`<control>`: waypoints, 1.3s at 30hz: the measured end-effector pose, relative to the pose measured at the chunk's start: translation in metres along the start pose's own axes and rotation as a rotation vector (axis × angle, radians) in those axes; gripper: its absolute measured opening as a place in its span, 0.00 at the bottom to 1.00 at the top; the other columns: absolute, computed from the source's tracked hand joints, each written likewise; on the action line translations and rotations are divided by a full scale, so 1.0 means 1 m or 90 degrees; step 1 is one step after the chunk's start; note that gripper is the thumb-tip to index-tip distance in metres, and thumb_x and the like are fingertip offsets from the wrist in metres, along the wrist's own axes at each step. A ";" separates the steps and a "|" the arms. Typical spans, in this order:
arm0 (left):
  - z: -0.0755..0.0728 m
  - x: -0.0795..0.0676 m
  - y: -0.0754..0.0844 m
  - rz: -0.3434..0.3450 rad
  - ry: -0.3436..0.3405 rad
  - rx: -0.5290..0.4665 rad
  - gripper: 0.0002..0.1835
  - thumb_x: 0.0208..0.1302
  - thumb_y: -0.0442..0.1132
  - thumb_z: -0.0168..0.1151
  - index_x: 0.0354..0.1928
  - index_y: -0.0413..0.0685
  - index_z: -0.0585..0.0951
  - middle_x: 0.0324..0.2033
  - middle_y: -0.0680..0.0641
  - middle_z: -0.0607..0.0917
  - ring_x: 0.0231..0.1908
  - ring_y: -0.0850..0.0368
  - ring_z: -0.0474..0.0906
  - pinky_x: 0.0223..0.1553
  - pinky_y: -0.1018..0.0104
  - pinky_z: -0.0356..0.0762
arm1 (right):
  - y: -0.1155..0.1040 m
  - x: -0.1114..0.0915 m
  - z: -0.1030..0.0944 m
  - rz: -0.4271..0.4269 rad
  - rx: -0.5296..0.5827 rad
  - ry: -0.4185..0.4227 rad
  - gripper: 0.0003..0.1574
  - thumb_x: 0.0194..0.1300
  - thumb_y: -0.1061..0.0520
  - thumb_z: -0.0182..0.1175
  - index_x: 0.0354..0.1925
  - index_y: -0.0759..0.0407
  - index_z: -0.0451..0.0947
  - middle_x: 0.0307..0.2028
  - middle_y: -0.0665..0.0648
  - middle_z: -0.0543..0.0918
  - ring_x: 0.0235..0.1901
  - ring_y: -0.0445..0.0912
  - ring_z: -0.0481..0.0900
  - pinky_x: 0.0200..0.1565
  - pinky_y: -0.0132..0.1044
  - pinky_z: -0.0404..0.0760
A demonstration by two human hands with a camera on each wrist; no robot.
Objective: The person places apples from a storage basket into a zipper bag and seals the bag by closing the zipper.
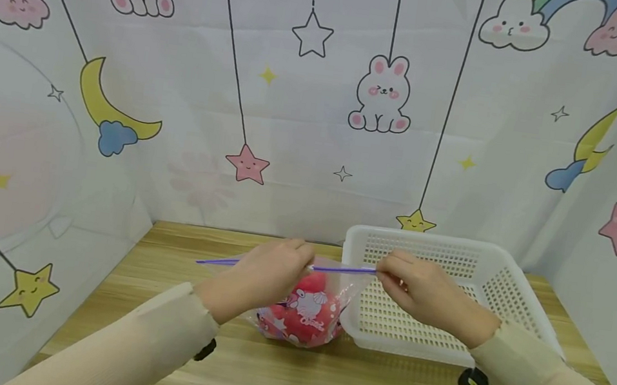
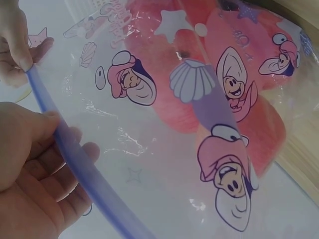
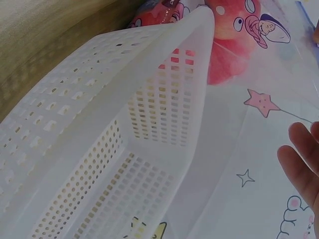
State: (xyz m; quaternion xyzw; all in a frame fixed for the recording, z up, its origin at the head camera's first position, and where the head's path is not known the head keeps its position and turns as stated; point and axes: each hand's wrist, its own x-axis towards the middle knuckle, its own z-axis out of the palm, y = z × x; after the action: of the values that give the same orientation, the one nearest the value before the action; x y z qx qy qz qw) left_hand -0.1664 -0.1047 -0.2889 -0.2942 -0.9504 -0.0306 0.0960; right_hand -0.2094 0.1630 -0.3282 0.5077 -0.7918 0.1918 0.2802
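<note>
A clear zip bag [image 1: 351, 286] printed with cartoon faces and shells holds several round red fruits [image 1: 309, 310] that look like apples. It stands on the table, and a purple zip strip [image 1: 344, 269] runs along its top. My left hand [image 1: 271, 272] pinches this strip near its middle. In the left wrist view, its thumb [image 2: 30, 127] lies on one side of the strip and the fingers [image 2: 62, 169] curl behind. At the strip's right end, my right hand [image 1: 424, 292] pinches the corner between thumb and forefinger, above the basket's left part.
A white plastic basket [image 1: 411, 348] with perforated walls stands right of the bag, close beside it. The wood-grain table [image 1: 272, 383] is bounded by printed cloth [image 1: 307, 199] at the back and both sides.
</note>
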 end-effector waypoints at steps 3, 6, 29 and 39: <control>0.000 -0.001 -0.001 0.007 0.010 -0.001 0.06 0.67 0.39 0.57 0.36 0.43 0.77 0.29 0.49 0.79 0.30 0.57 0.76 0.36 0.65 0.81 | 0.000 0.000 0.000 -0.002 0.004 0.002 0.10 0.55 0.67 0.61 0.34 0.53 0.77 0.29 0.44 0.76 0.25 0.32 0.69 0.27 0.18 0.71; 0.000 -0.002 -0.002 0.010 0.011 -0.004 0.06 0.67 0.39 0.57 0.36 0.43 0.77 0.30 0.49 0.79 0.30 0.57 0.75 0.36 0.65 0.81 | 0.000 0.001 0.000 -0.005 0.007 0.004 0.10 0.55 0.67 0.60 0.34 0.53 0.77 0.29 0.44 0.76 0.25 0.32 0.68 0.26 0.18 0.71; 0.002 -0.009 -0.006 -0.027 0.001 -0.024 0.06 0.67 0.39 0.58 0.37 0.43 0.77 0.31 0.49 0.79 0.30 0.59 0.73 0.35 0.66 0.81 | -0.001 -0.002 -0.001 0.002 0.004 -0.005 0.08 0.58 0.66 0.59 0.33 0.53 0.77 0.29 0.44 0.76 0.25 0.31 0.67 0.26 0.17 0.69; 0.003 -0.011 -0.010 -0.030 0.010 -0.024 0.06 0.67 0.40 0.58 0.35 0.44 0.76 0.29 0.50 0.78 0.29 0.60 0.71 0.33 0.67 0.80 | 0.000 -0.003 0.001 0.000 -0.004 0.000 0.06 0.59 0.65 0.58 0.33 0.53 0.77 0.28 0.44 0.76 0.24 0.31 0.67 0.25 0.18 0.69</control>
State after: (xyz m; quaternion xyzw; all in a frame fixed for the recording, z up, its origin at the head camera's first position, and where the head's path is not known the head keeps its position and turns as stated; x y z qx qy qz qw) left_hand -0.1637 -0.1189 -0.2938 -0.2732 -0.9556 -0.0531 0.0968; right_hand -0.2091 0.1647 -0.3304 0.5067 -0.7924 0.1897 0.2818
